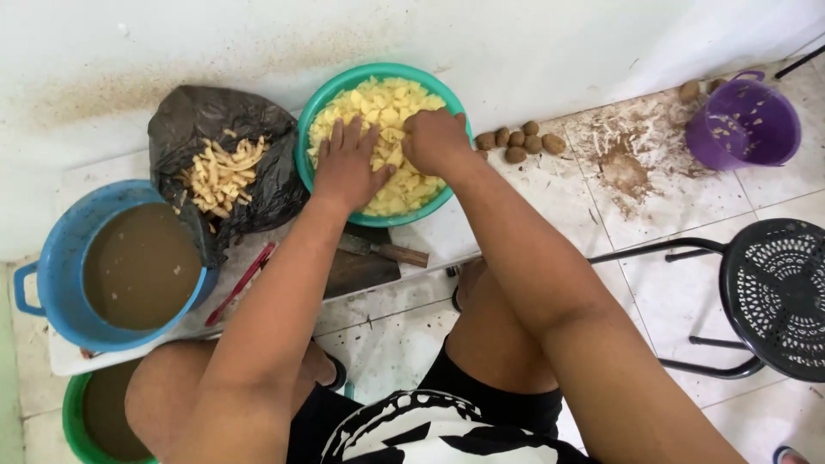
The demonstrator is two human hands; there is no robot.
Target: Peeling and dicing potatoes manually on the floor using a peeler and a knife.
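- White floor tiles [679, 215] run up to a stained white wall [258, 43], with brown dirt and peel scraps scattered near the corner.
- A green bowl [322, 107] sits on the floor against the wall, heaped with pale yellow cut potato pieces [387, 103].
- The left hand [348, 163] lies flat on the pieces, fingers spread and open, pressing down on the near side of the heap.
- The right hand [436, 140] rests on the heap just beside it, fingers curled in a loose fist; whether it grips any pieces cannot be told.
- A black plastic bag [215, 120] lies touching the bowl's left side, with potato peelings [219, 176] piled on it.
- A blue tub [60, 258] of muddy brown water stands left of the bag, and a green bucket [73, 425] of the same water sits below it.
- A knife [382, 249] lies just under the green bowl, beside a red peeler [245, 279].
- Several unpeeled potatoes [520, 142] lie against the wall to the right of the bowl.
- A purple basket [743, 125] stands further right, and a black stool [773, 292] is near the right edge.
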